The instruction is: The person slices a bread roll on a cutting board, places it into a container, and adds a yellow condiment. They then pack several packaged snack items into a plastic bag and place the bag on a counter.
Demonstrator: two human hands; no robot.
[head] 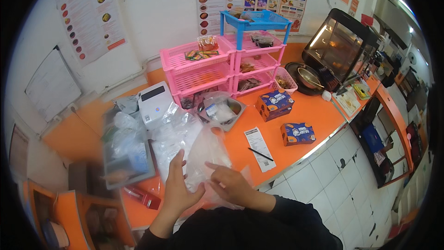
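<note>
Clear plastic bags [208, 146] lie spread on the orange counter in front of me. My left hand [180, 184] is raised at their near left side, its fingers and thumb apart. My right hand [227, 184] is over the bags' near right part with its index finger extended; whether it pinches the film cannot be told. To the right lie a printed paper receipt [258, 146] with a black pen [261, 154] across it and a blue printed food box [298, 134]. Behind them similar boxes [274, 102] are stacked. A steel tray [239, 111] holds a bagged white item.
A grey bin [151, 166] of plastic bags and a white device [156, 102] stand left, near a red boxed item [142, 197]. Pink shelf racks [197, 66], a blue rack [256, 24], a pan [309, 78] and a glass display warmer [336, 45] line the back.
</note>
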